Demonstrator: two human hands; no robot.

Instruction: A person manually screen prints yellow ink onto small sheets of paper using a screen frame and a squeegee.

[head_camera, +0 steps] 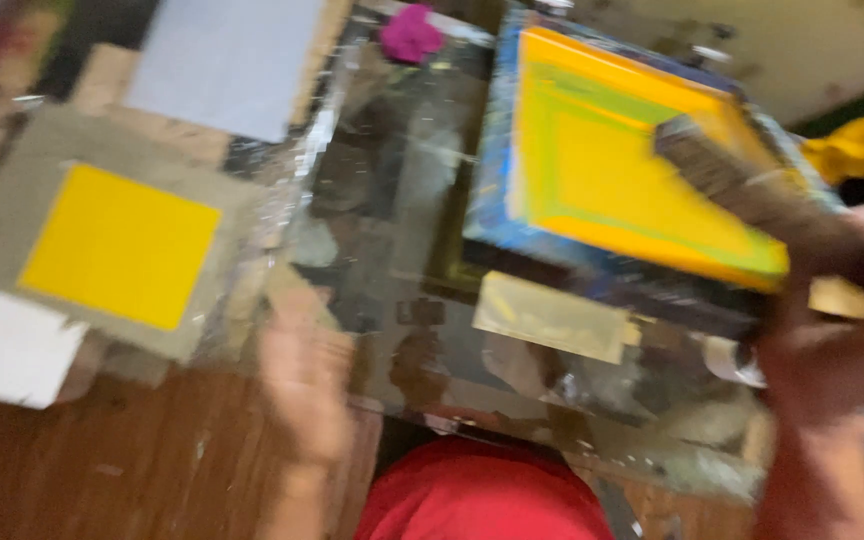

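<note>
1. The yellow printing screen (pixel 612 170), a frame with a greenish border, sits tilted in the upper right of the frame, on a blue-edged base (pixel 487 180) on the glass-topped table (pixel 392 200).
2. A wooden-handled squeegee (pixel 742 185) lies across the screen's right part, slanting down toward the right edge of the frame.
3. The right hand (pixel 832 320), at the right edge, is closed around the squeegee's handle; blur hides the individual fingers.
4. The left hand (pixel 302 380), at lower centre, hovers over the near edge of the table; it is too smeared to tell whether the fingers are spread or curled, and nothing shows in it.
5. At the left lies a grey board bearing a yellow square (pixel 117 245), with white paper pieces (pixel 7 345) beside it.
6. A pale blue sheet (pixel 227 60) lies at upper left, a magenta rag (pixel 410 32) at the top centre.
7. A red garment (pixel 482 495) shows at the bottom.
</note>
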